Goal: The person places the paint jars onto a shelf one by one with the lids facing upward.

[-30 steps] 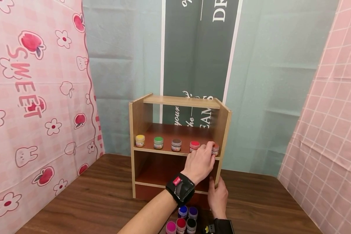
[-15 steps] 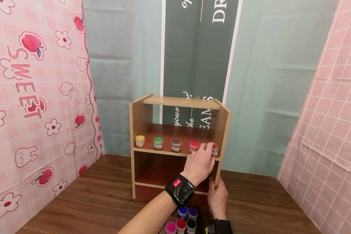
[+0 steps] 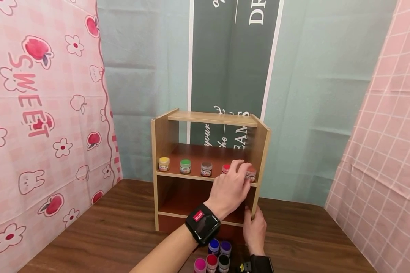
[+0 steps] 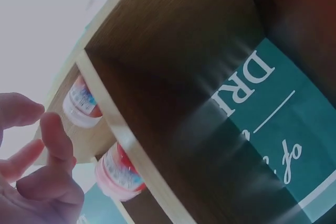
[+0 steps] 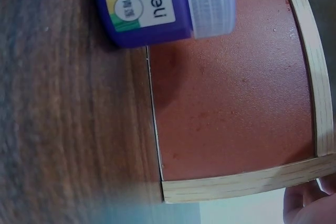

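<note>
My left hand [image 3: 229,189] is in front of the upper board of a small wooden shelf [image 3: 212,118], its fingers loosely bent. In the left wrist view those fingers [image 4: 56,135] hold nothing, and a gap shows between them and two paint jars [image 4: 119,174]. The rightmost orange-red paint jar [image 3: 251,176] is nearest to it, standing by the side panel. A red paint jar [image 3: 226,167] is partly hidden behind the hand. My right hand [image 3: 254,232] grips the lower front edge of the right side panel; its fingers [image 5: 310,202] show beyond the panel in the right wrist view.
Yellow [image 3: 164,164], green [image 3: 185,166] and brown [image 3: 206,169] paint jars stand spaced along the same board. In front of the shelf, several more paint jars [image 3: 212,262] stand on the wooden table [image 3: 99,235]. Printed cloths [image 3: 48,113] hang around the table.
My left hand has let go of the rightmost paint jar and drawn slightly left, its fingers spreading. The right hand stays on the side panel.
</note>
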{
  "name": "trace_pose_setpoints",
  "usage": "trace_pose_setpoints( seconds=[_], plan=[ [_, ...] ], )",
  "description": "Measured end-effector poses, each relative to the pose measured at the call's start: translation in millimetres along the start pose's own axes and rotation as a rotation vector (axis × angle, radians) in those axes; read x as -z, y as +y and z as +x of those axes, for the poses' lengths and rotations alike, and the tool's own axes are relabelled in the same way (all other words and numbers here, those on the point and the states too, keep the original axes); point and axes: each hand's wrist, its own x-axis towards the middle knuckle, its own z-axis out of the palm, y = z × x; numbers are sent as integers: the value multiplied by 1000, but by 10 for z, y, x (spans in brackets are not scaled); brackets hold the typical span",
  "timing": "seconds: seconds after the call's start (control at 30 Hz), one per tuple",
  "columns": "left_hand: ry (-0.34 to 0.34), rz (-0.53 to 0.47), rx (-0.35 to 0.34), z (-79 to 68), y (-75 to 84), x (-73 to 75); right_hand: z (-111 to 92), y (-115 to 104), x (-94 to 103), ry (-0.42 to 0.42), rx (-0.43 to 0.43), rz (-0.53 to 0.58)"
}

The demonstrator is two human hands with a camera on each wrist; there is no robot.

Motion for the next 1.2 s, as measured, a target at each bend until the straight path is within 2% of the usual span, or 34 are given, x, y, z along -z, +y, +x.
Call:
trace_pose_setpoints(
  seconds=[0.2, 0.37, 0.57, 0.77, 0.9, 1.0, 1.2],
  plan=[
    [-9, -22, -15, -199, -143, 133, -19, 2, -17, 34, 26, 19],
    [-69, -52, 19, -525, -315, 156, -45, 22, -36, 38, 27, 1],
    [-214, -144, 93, -947, -533, 131, -54, 13, -35, 60, 49, 5],
    [-394, -261, 126, -1213, -727, 144, -10, 0, -36, 58, 67, 29],
    [-543, -323, 183, -1337, -823, 124, 2, 4, -54, 47, 68, 38],
    [-634, -351, 192, -1407, -888, 88, 1, 11, -74, 44, 65, 36],
    [-744, -380, 163, -1436, -958, 76, 29, 9, -67, 57, 72, 20]
  ],
)
